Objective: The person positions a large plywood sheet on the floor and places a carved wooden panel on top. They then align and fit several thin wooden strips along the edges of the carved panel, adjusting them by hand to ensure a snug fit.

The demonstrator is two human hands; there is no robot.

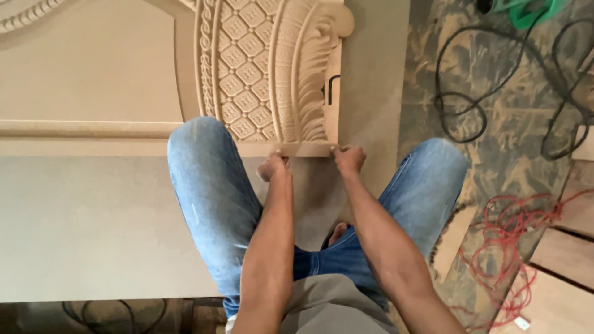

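Fingers [276,159] of both hands gripping blurred strip [307,149], carved panel [266,68] cut off above

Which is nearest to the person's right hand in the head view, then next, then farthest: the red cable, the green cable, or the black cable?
From the right hand:
1. Black cable, looped on the dusty floor up and to the right.
2. Red cable, tangled on the floor at lower right, clearly farther.
3. Green cable, at the top right edge, farthest.
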